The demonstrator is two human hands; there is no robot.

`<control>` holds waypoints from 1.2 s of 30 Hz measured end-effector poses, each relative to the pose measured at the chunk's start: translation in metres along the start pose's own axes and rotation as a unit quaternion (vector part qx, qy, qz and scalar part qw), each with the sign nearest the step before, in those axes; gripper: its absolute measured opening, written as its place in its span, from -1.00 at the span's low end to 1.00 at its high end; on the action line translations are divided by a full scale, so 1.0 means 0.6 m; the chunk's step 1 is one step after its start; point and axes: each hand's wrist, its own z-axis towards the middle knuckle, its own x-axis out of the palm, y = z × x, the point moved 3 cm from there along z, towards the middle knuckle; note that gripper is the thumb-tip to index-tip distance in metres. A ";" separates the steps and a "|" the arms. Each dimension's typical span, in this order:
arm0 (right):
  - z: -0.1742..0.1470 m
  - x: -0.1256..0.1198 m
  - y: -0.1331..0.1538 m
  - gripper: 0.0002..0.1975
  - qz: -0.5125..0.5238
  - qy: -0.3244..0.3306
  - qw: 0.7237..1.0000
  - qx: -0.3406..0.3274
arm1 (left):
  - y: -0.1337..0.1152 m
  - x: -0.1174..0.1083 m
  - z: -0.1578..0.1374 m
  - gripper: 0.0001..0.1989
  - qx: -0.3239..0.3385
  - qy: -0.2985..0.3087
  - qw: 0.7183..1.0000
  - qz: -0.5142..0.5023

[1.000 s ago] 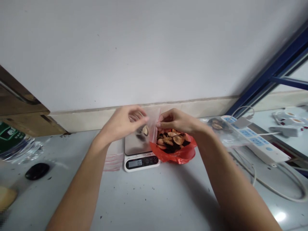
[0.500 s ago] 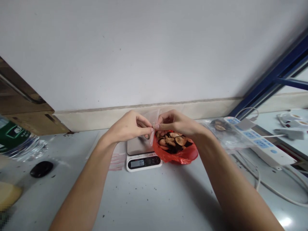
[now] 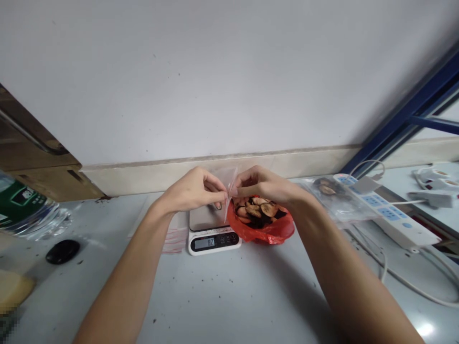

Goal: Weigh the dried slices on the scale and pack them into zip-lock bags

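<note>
My left hand [image 3: 197, 190] and my right hand [image 3: 263, 184] pinch the edges of a small clear plastic bag [image 3: 227, 179] between them. The bag stands over the right side of a white kitchen scale [image 3: 215, 249], whose display reads what looks like 82 or 8.2. Below my right hand, touching the scale's right side, lies an open red plastic bag [image 3: 265, 234] full of dried brown slices [image 3: 256, 215] with dark edges. My left fingertips hang just above the metal weighing plate [image 3: 201, 220]. Whether anything is inside the clear bag is hard to see.
Flat clear bags with red edges [image 3: 175, 240] lie left of the scale. A black oval object [image 3: 62, 252] and a large water bottle [image 3: 30, 205] are at the left. Rightward are a clear bag with slices [image 3: 326, 187], a white power strip [image 3: 390, 212] and cables [image 3: 405, 282].
The scale's display has gone from 0.0 to about 82 or 8.2. The clear bag's top has spread slightly between my fingers; both hands have barely moved.
</note>
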 end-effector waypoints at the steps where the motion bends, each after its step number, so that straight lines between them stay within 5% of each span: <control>1: 0.000 0.001 0.002 -0.85 -0.010 -0.004 1.000 0.002 | -0.002 0.001 0.000 -0.86 -0.006 -0.005 1.000 0.006; 7: 0.000 0.004 0.009 -0.84 -0.081 -0.047 0.996 0.012 | -0.005 -0.008 -0.003 -0.84 -0.024 -0.029 0.998 0.040; 12: -0.003 -0.015 -0.002 -0.73 -0.186 -0.172 0.964 0.080 | -0.001 -0.045 -0.015 -0.88 -0.034 -0.163 0.985 0.044; 16: -0.007 -0.012 0.010 -0.92 -0.178 -0.279 0.943 -0.036 | -0.008 -0.039 -0.017 -0.91 -0.040 -0.227 0.972 0.053; 19: -0.007 0.008 0.022 -0.83 -0.194 -0.235 0.946 -0.105 | -0.019 -0.017 -0.013 -0.91 -0.023 -0.222 0.972 0.070; 26: -0.004 0.018 0.013 -0.64 -0.255 -0.143 0.956 -0.008 | -0.025 -0.012 -0.013 -0.88 0.017 -0.187 0.979 0.081; 30: -0.014 -0.002 0.015 -0.24 -0.258 -0.139 0.954 -0.056 | 0.004 -0.041 -0.007 -0.81 0.025 -0.310 0.948 0.065; 36: -0.041 -0.043 0.020 -0.05 -0.224 -0.141 0.960 -0.089 | 0.053 -0.029 0.019 -0.56 -0.068 -0.259 0.947 -0.177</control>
